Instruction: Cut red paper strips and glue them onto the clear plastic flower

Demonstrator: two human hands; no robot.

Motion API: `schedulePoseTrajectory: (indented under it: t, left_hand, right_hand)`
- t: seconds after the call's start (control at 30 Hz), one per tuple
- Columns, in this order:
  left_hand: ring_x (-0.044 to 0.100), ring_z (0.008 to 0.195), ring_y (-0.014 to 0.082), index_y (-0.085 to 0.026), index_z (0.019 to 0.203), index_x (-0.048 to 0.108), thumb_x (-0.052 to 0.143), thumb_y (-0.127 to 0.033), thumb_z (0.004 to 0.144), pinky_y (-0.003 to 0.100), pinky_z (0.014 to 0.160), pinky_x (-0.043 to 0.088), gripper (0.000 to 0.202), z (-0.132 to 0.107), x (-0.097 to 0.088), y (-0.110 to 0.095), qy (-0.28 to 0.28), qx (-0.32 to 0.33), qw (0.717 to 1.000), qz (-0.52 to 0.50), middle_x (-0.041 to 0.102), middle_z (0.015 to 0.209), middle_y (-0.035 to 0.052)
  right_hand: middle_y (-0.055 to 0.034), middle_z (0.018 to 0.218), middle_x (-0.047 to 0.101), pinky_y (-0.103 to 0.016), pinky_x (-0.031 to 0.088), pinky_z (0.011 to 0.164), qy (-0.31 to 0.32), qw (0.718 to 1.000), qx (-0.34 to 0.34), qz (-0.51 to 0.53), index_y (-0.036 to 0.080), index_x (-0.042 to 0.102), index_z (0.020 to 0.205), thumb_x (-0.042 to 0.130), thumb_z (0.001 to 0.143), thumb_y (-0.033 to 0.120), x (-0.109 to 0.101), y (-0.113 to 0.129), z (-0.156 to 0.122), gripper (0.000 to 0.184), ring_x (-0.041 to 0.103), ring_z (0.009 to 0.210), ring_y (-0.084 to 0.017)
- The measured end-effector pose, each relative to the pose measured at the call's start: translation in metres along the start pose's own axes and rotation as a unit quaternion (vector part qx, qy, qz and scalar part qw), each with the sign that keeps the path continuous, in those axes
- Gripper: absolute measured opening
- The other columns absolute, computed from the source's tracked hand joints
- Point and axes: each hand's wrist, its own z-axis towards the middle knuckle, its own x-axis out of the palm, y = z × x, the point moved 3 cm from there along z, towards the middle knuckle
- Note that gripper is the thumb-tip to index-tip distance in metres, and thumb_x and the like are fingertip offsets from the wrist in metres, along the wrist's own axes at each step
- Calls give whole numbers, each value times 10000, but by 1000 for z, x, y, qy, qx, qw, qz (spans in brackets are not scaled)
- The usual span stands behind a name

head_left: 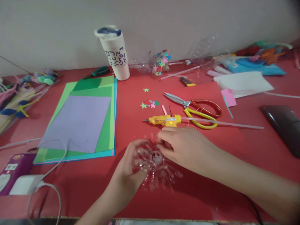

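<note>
A clear plastic piece cut into radiating strips (156, 167) lies on the red table (131, 103) near the front. My left hand (127, 168) cups its left side, fingers curled round the strips. My right hand (185, 147) comes in from the right, fingers pinched on the strips at the piece's top. A yellow glue gun (165, 120) lies just beyond my right hand, a clear glue stick trailing to the right.
Red and yellow scissors (199, 109) lie behind the glue gun. Coloured paper sheets (82, 118) are stacked at left, a white tumbler (114, 53) behind them. Paper stars (150, 104), a dark phone (282, 125), a purple power strip (14, 168) with cables and craft clutter surround.
</note>
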Motion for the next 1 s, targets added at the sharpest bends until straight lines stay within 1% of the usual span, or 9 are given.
schedulePoseTrajectory:
  t: [0.07, 0.13, 0.3, 0.5, 0.6, 0.67, 0.77, 0.87, 1.0]
  left_hand:
    - [623, 969, 178, -262, 1125, 519, 601, -118, 757, 271, 768, 520, 404, 1, 0, 0, -16, -3, 1000, -13, 629, 1074, 24]
    - [633, 940, 170, -255, 1105, 533, 614, -121, 753, 263, 752, 521, 385, 0, 1, 0, -23, -4, 999, -30, 636, 1080, 28]
    - [639, 827, 130, -239, 1104, 536, 601, -87, 738, 235, 714, 518, 401, 0, 0, -3, -4, -9, 997, -73, 641, 1057, 28]
    - [631, 805, 128, -250, 1120, 514, 544, -29, 710, 252, 723, 509, 468, 4, -2, -2, 13, 1, 1000, -22, 635, 1058, 24]
    - [626, 865, 156, -277, 1173, 469, 538, -28, 706, 280, 727, 521, 534, 4, -2, 1, 1, 22, 999, 32, 588, 1142, 40]
    - [604, 954, 187, -294, 1214, 445, 565, -49, 720, 301, 750, 529, 564, 3, -2, 3, -19, 71, 992, 103, 537, 1199, 53]
    - [529, 1109, 225, -329, 1254, 434, 571, -94, 781, 330, 816, 528, 546, 0, -1, 7, -33, 156, 966, 206, 469, 1263, 54]
    - [501, 1155, 229, -349, 1276, 421, 521, -132, 845, 344, 838, 531, 493, -3, -1, 11, -42, 183, 956, 227, 446, 1289, 52]
    - [487, 1191, 240, -314, 1279, 433, 465, -81, 841, 371, 881, 516, 498, -6, 1, 13, -50, 186, 958, 212, 449, 1301, 69]
  right_hand:
    - [6, 710, 607, -275, 227, 545, 7, 1000, -2, 2, 174, 518, 673, 525, 823, 180, 1, -1, 0, 151, 505, 639, -132]
    - [6, 722, 616, -271, 234, 549, 12, 1000, -6, 8, 175, 527, 680, 527, 827, 182, 1, -1, 0, 147, 513, 645, -131]
    - [6, 732, 632, -273, 241, 547, 5, 1000, -24, 7, 176, 550, 691, 541, 825, 172, 2, -3, -1, 135, 533, 650, -135]
    - [-1, 750, 641, -271, 264, 554, -6, 999, -32, -2, 178, 562, 698, 540, 829, 160, 2, -6, -3, 134, 557, 675, -144]
    - [0, 741, 638, -270, 273, 555, 0, 1000, -18, -2, 179, 546, 684, 542, 830, 164, 2, -8, -3, 147, 553, 672, -146]
    - [0, 738, 636, -272, 277, 555, 6, 1000, -6, 1, 178, 536, 672, 547, 828, 164, 1, -9, -3, 157, 550, 668, -145]
    - [-7, 747, 640, -275, 290, 564, 9, 1000, 1, 8, 180, 541, 678, 535, 845, 164, 1, -9, -3, 168, 558, 680, -148]
    - [-11, 749, 640, -277, 296, 563, 9, 1000, -1, 12, 183, 546, 689, 539, 849, 158, 3, -10, -4, 163, 565, 683, -154]
    - [-11, 744, 631, -271, 291, 552, 3, 1000, -12, 3, 185, 535, 686, 541, 854, 139, 5, -12, -5, 174, 557, 664, -152]
